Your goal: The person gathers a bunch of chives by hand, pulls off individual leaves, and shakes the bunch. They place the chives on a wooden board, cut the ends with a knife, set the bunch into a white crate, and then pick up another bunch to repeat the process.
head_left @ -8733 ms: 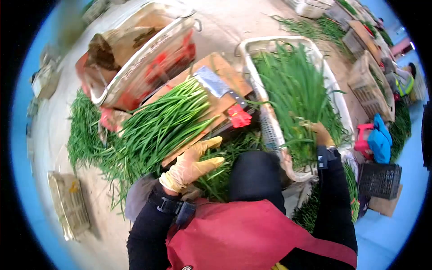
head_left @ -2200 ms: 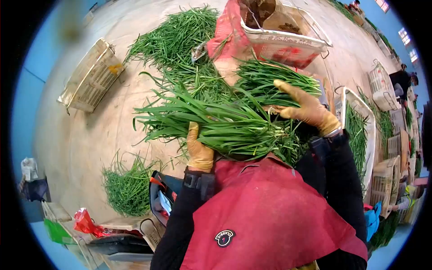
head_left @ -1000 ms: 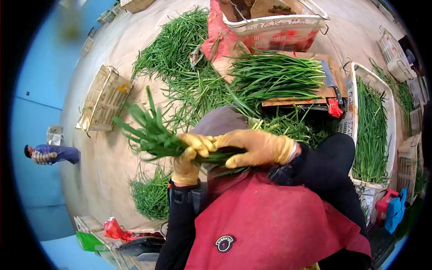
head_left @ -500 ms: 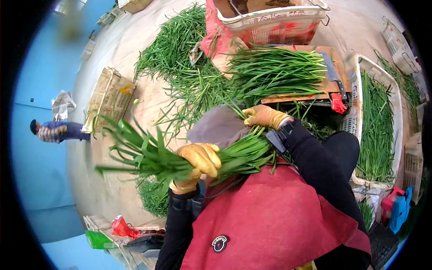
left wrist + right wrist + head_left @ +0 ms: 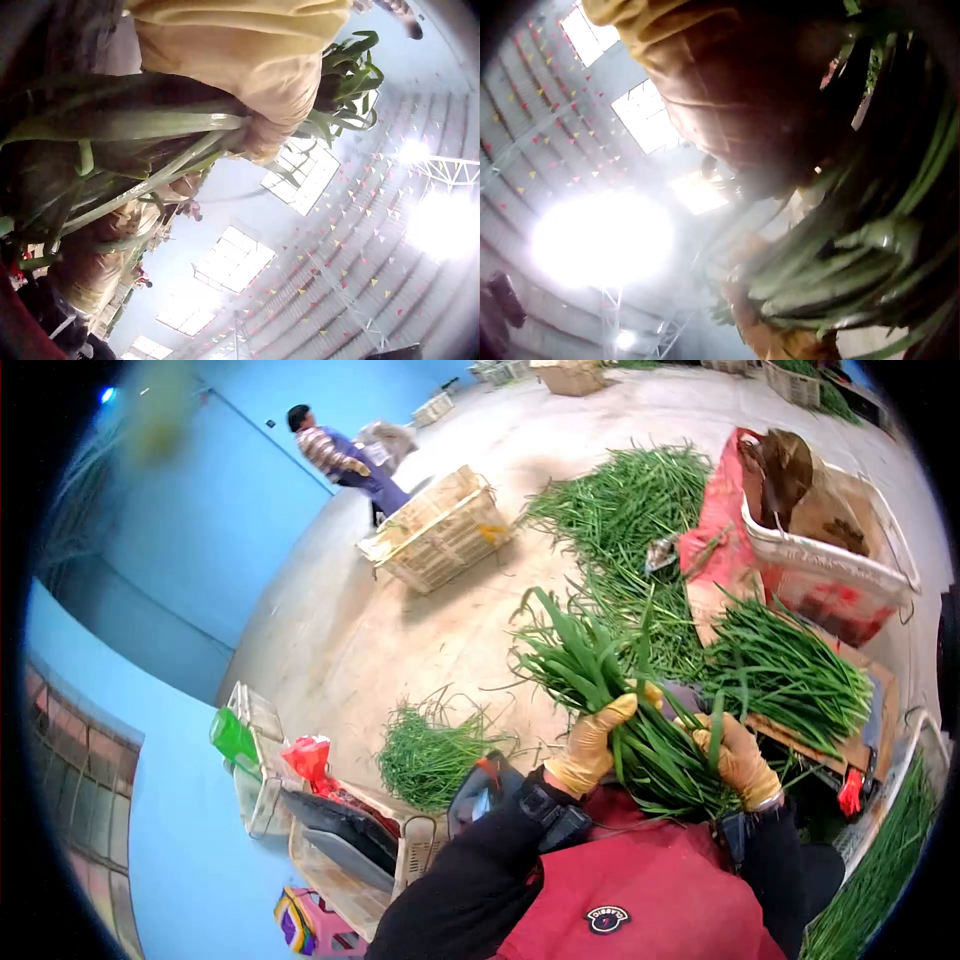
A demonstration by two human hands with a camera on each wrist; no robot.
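Observation:
Both hands wear thin yellowish gloves and are at one loose bunch of garlic chives [image 5: 655, 760] held over the red apron. My left hand [image 5: 588, 748] grips the bunch around its middle, thumb on top, leaf tips fanning out beyond it. My right hand [image 5: 745, 762] is at the bunch's other side, curled fingers pinching some leaves. The left wrist view shows stalks [image 5: 150, 127] passing under the left palm, with the right hand [image 5: 105, 259] below. In the right wrist view the right hand [image 5: 720, 105] is partly in shadow above the chives [image 5: 817, 281].
Trimmed-looking chives [image 5: 790, 670] lie on a wooden board [image 5: 880, 730] at right, beside red ties [image 5: 851, 792]. Loose heaps [image 5: 630, 500] cover the floor ahead. Crates [image 5: 440, 535] stand around, one lined [image 5: 830, 570]; another holds chives [image 5: 880, 860]. A person [image 5: 345, 460] stands beyond.
The head view has swung left. The right hand has come from the far stalk end back to the bunch near the left hand, which keeps its hold. The bunch now points up and away.

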